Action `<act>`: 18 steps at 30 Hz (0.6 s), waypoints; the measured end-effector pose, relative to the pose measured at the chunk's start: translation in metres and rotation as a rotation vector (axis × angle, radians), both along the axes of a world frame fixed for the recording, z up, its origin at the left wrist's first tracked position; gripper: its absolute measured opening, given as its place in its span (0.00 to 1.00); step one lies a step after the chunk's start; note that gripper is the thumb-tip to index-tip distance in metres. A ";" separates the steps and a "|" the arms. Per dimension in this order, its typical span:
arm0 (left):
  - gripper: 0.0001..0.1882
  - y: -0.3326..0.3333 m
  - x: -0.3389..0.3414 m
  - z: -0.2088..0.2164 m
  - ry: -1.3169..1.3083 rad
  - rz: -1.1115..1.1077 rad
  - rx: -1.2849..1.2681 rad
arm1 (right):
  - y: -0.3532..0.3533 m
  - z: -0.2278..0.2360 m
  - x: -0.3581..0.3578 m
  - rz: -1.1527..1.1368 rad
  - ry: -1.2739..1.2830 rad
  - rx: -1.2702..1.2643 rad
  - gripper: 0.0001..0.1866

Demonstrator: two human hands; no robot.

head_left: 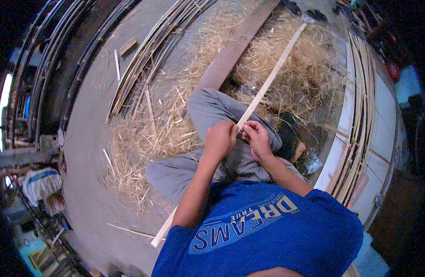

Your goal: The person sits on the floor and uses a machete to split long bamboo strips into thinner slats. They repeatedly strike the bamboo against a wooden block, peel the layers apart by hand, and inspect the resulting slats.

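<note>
A long, flat, pale bamboo strip (275,76) runs from the far right of the shavings down to my lap. My left hand (220,141) is closed around it above my crossed legs. Pressed against its right edge, my right hand (257,140) is closed in a pinch, with the fingertips at the strip beside the left fingers. Past my left forearm a pale strip end (162,234) shows near the floor, apparently the same piece. What lies between the fingers is partly hidden.
Curly shavings (295,78) cover the floor ahead, around a brown plank (240,44). Bundled strips lie ahead left (150,55) and along pale tiles at right (358,120). Dark poles (50,60) stand at far left. A small wood block (128,46) sits on the floor.
</note>
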State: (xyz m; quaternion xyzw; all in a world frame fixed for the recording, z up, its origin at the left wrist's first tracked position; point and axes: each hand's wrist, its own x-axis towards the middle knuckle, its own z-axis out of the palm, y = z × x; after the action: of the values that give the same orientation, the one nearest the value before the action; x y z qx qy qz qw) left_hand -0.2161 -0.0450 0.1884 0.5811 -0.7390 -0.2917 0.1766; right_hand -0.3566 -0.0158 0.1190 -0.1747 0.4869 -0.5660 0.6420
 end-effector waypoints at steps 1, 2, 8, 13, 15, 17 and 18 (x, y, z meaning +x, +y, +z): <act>0.11 -0.007 -0.004 0.002 -0.041 -0.007 0.051 | 0.000 -0.003 0.000 0.005 -0.031 0.010 0.08; 0.12 -0.017 -0.010 0.000 -0.114 -0.056 -0.021 | 0.000 -0.006 0.001 0.014 -0.061 0.017 0.08; 0.15 -0.083 -0.065 -0.021 -0.147 -0.162 -0.142 | -0.003 -0.017 -0.003 -0.029 -0.124 0.115 0.08; 0.11 -0.089 -0.089 -0.061 -0.286 -0.250 -0.296 | 0.000 -0.031 -0.007 -0.082 -0.188 0.219 0.11; 0.07 -0.087 -0.094 -0.060 -0.422 -0.245 -0.431 | -0.001 -0.039 -0.006 -0.097 -0.279 0.174 0.11; 0.03 -0.079 -0.098 -0.059 -0.349 -0.130 -0.540 | -0.003 -0.033 -0.004 -0.127 -0.248 0.170 0.11; 0.04 -0.075 -0.100 -0.058 -0.369 -0.123 -0.488 | -0.004 -0.034 -0.002 -0.154 -0.303 0.148 0.10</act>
State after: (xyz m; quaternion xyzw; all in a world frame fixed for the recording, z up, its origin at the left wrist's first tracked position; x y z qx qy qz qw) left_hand -0.3165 -0.1202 0.1303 0.5187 -0.8407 -0.0054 0.1556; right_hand -0.3590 -0.0196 0.0852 -0.0018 0.4371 -0.5959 0.6737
